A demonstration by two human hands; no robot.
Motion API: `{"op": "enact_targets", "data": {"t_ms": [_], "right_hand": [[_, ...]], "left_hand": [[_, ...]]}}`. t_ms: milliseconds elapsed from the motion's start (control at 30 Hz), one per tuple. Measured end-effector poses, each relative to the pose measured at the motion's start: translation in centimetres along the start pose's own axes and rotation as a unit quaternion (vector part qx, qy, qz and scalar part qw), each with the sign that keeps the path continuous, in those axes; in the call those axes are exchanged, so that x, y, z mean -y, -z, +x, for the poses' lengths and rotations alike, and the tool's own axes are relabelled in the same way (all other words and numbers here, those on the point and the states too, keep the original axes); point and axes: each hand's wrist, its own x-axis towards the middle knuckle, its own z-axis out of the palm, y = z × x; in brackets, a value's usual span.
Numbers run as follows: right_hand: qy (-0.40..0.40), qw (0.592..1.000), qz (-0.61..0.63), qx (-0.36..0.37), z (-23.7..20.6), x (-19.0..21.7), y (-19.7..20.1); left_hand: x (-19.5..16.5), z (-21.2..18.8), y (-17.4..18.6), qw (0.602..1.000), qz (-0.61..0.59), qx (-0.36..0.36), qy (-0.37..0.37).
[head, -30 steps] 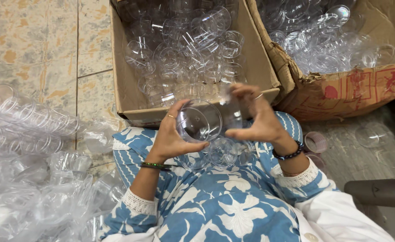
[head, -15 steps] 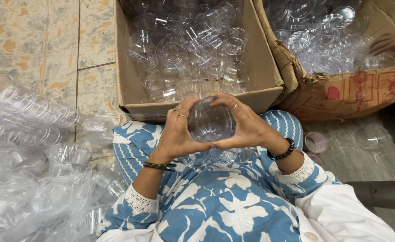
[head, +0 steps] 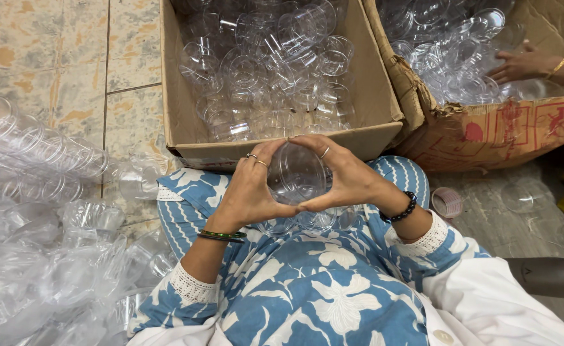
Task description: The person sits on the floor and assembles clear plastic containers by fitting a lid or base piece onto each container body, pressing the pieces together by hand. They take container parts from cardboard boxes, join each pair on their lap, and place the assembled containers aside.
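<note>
Tiled floor lies under me, with my lap in blue floral cloth nearest. I see my left hand (head: 246,192) and right hand (head: 349,176) clamped together around a clear plastic cup (head: 294,173). Beyond sits a cardboard box (head: 375,131) of similar cups; farther right, another person's hand (head: 525,64) reaches into a second box (head: 487,134).

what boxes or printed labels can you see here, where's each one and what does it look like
Plain cardboard box: centre top, open, brown, full of clear plastic cups.
Printed cardboard box: top right, open, brown with red printing, torn rim, another person's hand inside.
No screens or signs.
</note>
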Motion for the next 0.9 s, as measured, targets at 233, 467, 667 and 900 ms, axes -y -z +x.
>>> {"op": "enact_targets", "data": {"t_ms": [233, 467, 667, 900], "right_hand": [[-0.008, 1.000, 0.014, 0.001, 0.2, 0.2, -0.1], [-0.028, 0.996, 0.081, 0.004, 0.2, -0.8, -1.0], [-0.069, 0.994, 0.085, -0.007, 0.8, -2.8, -2.5], [-0.162, 0.949, 0.266, -0.049, 0.9, -5.3, -4.7]], "left_hand": [[-0.2, 0.5, 0.4, 0.999, 0.005, 0.028, 0.039], [0.3, 0.1, 0.0, 0.997, 0.023, 0.049, 0.054], [1.1, -0.5, -2.6, 0.996, 0.062, -0.058, 0.021], [1.6, 0.2, -4.7, 0.984, 0.101, -0.147, -0.031]]}}
